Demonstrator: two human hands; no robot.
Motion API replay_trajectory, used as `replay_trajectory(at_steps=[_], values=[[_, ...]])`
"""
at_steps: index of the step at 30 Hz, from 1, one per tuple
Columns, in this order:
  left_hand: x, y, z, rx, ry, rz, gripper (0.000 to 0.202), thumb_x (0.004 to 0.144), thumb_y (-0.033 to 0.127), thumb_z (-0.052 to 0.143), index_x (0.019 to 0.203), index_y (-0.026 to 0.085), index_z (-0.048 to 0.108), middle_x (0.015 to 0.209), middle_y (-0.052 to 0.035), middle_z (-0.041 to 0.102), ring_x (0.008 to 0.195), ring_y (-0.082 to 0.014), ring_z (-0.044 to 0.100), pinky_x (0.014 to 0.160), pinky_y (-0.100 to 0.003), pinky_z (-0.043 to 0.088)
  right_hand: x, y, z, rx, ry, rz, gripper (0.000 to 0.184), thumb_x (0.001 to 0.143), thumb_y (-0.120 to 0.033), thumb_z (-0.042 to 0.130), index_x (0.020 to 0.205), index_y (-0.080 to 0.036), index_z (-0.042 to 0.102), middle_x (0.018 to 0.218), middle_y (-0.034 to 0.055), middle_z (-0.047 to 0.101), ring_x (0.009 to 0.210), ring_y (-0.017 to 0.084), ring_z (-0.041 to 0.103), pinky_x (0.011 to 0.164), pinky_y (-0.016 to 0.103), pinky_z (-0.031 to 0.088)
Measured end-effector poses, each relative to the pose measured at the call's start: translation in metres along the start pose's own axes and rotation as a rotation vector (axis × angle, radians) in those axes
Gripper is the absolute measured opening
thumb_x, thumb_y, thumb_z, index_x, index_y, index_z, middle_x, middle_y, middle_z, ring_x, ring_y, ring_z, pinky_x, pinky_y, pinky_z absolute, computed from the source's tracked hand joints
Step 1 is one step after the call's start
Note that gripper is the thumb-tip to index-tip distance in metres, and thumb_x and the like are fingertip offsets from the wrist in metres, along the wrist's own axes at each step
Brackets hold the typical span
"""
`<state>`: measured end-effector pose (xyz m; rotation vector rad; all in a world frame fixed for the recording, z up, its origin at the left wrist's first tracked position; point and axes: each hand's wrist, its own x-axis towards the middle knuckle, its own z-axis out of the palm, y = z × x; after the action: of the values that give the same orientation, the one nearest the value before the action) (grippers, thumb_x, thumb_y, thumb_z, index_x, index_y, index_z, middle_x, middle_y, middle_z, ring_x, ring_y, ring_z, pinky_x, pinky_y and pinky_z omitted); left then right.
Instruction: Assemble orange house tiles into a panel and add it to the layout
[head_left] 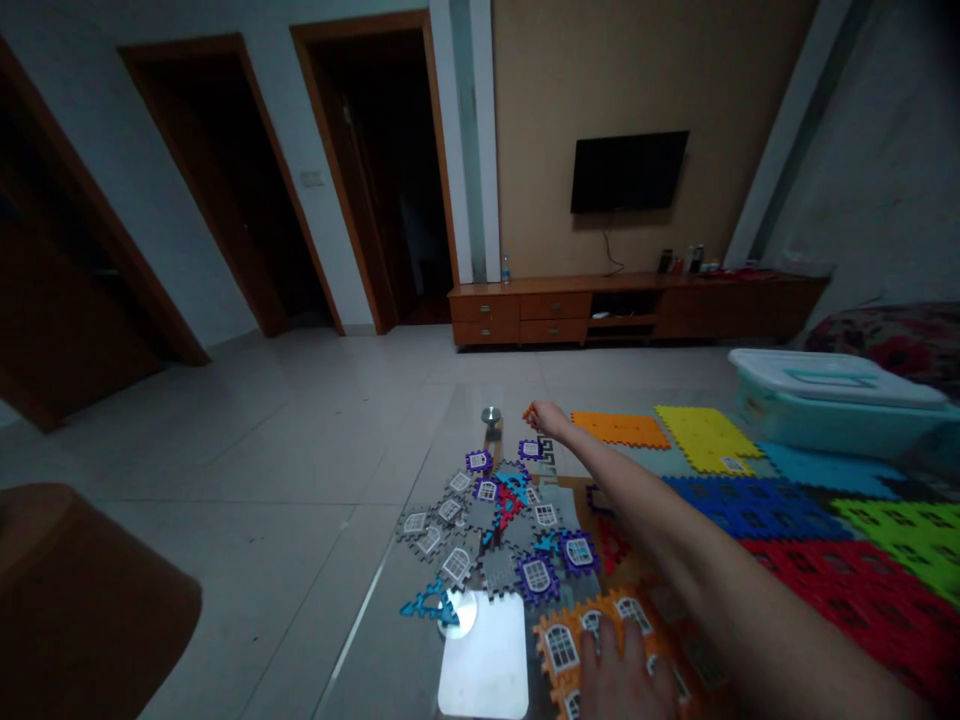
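Note:
My right arm stretches forward across a glass tabletop, and my right hand (pixel 550 419) pinches a small orange foam puzzle piece (pixel 531 415) at its fingertips. My left hand (pixel 615 678) lies at the bottom of the view, its fingers apart on orange foam tiles with white window prints (pixel 561 648). Between my hands lies a loose heap of grey, purple and blue interlocking foam pieces (pixel 499 530), many printed with windows. Beyond my right forearm lie flat orange (pixel 619 430), yellow (pixel 705 438), blue (pixel 757 508), green (pixel 907 530) and red (pixel 862 600) foam panels.
A pale teal plastic storage box (pixel 832 405) with a lid stands to the right of the panels. A metal knob (pixel 491 420) rises at the glass table's far end. A tiled floor surrounds the table, with a wooden TV cabinet (pixel 630 310) beyond it and doorways at the left.

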<state>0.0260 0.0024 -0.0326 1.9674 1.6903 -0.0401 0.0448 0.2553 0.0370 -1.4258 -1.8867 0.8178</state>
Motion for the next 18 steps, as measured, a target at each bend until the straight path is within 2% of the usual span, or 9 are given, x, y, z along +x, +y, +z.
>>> replay_trajectory(at_steps=[4, 7, 9, 11, 13, 16, 18], values=[[-0.018, 0.000, -0.028, 0.124, -0.034, 0.187, 0.040, 0.093, 0.017, 0.037, 0.128, 0.019, 0.056, 0.143, -0.0139, 0.043, 0.134, -0.0358, 0.033, 0.108, -0.055, 0.030, -0.035, -0.001, -0.038, 0.041, 0.023, 0.003, 0.034, 0.092, -0.036, 0.057, 0.119, -0.015, 0.056, 0.119, 0.0073, 0.058, 0.101, 0.023, 0.060, 0.084, 0.042, 0.052], [-0.028, 0.000, -0.036, 0.193, 0.018, 0.256, 0.040, 0.090, 0.014, 0.042, 0.127, 0.019, 0.055, 0.142, -0.0145, 0.043, 0.132, -0.0351, 0.035, 0.106, -0.053, 0.033, -0.078, 0.011, -0.065, 0.065, 0.050, 0.030, 0.032, 0.092, -0.036, 0.057, 0.116, -0.015, 0.057, 0.113, 0.0071, 0.060, 0.094, 0.020, 0.061, 0.080, 0.038, 0.054], [-0.031, -0.002, -0.037, 0.221, 0.067, 0.302, 0.039, 0.087, 0.013, 0.048, 0.125, 0.021, 0.056, 0.139, -0.0123, 0.046, 0.129, -0.0341, 0.039, 0.103, -0.052, 0.035, -0.115, 0.025, -0.076, 0.092, 0.055, 0.057, 0.029, 0.089, -0.032, 0.061, 0.112, -0.014, 0.059, 0.098, 0.0054, 0.064, 0.081, 0.016, 0.062, 0.071, 0.031, 0.054], [-0.031, -0.005, -0.035, 0.215, 0.108, 0.337, 0.043, 0.081, 0.014, 0.057, 0.123, 0.025, 0.057, 0.138, -0.0090, 0.047, 0.126, -0.0333, 0.041, 0.102, -0.052, 0.035, -0.153, 0.043, -0.080, 0.176, 0.045, 0.098, 0.030, 0.082, -0.028, 0.065, 0.108, -0.015, 0.060, 0.079, 0.0011, 0.064, 0.066, 0.013, 0.059, 0.061, 0.025, 0.050], [-0.027, -0.008, -0.033, 0.180, 0.134, 0.355, 0.051, 0.075, 0.015, 0.065, 0.124, 0.028, 0.056, 0.139, -0.0066, 0.048, 0.126, -0.0320, 0.041, 0.103, -0.050, 0.034, -0.187, 0.058, -0.079, 0.295, 0.035, 0.141, 0.031, 0.075, -0.026, 0.067, 0.103, -0.015, 0.060, 0.068, -0.0023, 0.061, 0.060, 0.012, 0.056, 0.056, 0.023, 0.047], [-0.020, -0.015, -0.034, 0.107, 0.160, 0.359, 0.063, 0.072, 0.017, 0.070, 0.131, 0.026, 0.050, 0.142, -0.0067, 0.045, 0.129, -0.0284, 0.038, 0.107, -0.045, 0.030, -0.226, 0.070, -0.074, 0.389, 0.019, 0.126, 0.027, 0.069, -0.022, 0.066, 0.094, -0.017, 0.061, 0.074, -0.0006, 0.063, 0.068, 0.014, 0.059, 0.061, 0.025, 0.048], [-0.018, -0.021, -0.041, 0.072, 0.153, 0.359, 0.069, 0.069, 0.018, 0.072, 0.133, 0.026, 0.048, 0.146, -0.0075, 0.040, 0.132, -0.0271, 0.035, 0.108, -0.041, 0.028, -0.242, 0.069, -0.072, 0.400, -0.010, 0.071, 0.024, 0.068, -0.018, 0.064, 0.092, -0.017, 0.062, 0.084, 0.0022, 0.066, 0.077, 0.016, 0.061, 0.069, 0.027, 0.049]])
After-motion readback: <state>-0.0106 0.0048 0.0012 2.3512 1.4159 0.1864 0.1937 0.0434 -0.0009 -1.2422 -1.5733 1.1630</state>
